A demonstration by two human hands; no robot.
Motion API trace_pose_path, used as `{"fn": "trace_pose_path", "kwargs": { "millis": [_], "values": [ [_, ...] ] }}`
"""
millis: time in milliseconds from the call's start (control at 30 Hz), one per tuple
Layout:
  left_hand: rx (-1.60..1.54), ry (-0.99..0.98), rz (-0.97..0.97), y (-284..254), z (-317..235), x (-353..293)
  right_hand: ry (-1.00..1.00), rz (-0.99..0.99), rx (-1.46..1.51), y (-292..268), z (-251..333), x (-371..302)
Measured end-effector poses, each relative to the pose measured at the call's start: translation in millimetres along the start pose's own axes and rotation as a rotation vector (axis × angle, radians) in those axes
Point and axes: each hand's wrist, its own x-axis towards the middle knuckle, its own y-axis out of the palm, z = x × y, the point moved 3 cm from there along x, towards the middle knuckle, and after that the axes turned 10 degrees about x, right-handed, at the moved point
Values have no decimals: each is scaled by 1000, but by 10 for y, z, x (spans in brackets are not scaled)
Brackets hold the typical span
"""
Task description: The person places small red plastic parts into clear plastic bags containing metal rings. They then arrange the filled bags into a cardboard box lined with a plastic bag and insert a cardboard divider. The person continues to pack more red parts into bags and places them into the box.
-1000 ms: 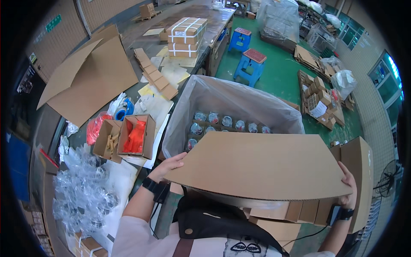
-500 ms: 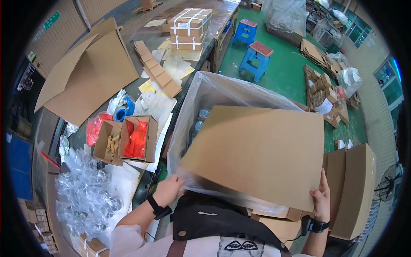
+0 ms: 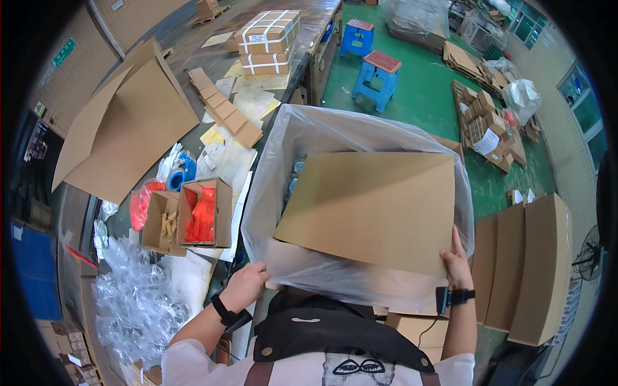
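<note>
A large carton lined with a clear plastic liner (image 3: pixel 257 186) stands right in front of me. Inside its mouth lies a flat brown cardboard sheet (image 3: pixel 373 206), slightly tilted. My right hand (image 3: pixel 458 265) grips the sheet's right edge near its close corner. At the carton's near left corner, my left hand (image 3: pixel 244 284) is closed on the rim of the plastic liner, its fingertips partly hidden. Clear wrapped items (image 3: pixel 294 180) show in the gap left of the sheet; the rest of the contents is covered.
On the left-hand table stand two small open boxes, one with red packets (image 3: pixel 203 215), beside blue tape (image 3: pixel 180 174) and a heap of clear plastic bags (image 3: pixel 135 302). Folded cardboard (image 3: pixel 524 270) stands at the right. Strapped cartons (image 3: pixel 269 38) and blue stools (image 3: pixel 377 80) are farther off.
The cardboard sheet has moved left and lower into the lined carton, with my right hand following. My left hand has let go of the sheet's near left corner and holds the liner's rim.
</note>
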Motion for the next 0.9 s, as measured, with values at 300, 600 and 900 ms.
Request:
{"fn": "trace_pose_path", "kwargs": {
  "millis": [300, 600, 900],
  "values": [
    [-59, -9, 22, -84, 14, 35, -118, 99, -55, 425, 299, -200],
    [-32, 10, 71, -116, 40, 47, -18, 83, -311, 349, 146, 139],
    [90, 169, 457, -604, -799, 1133, 300, 22, -1385, -230, -585, 867]
  ]
}}
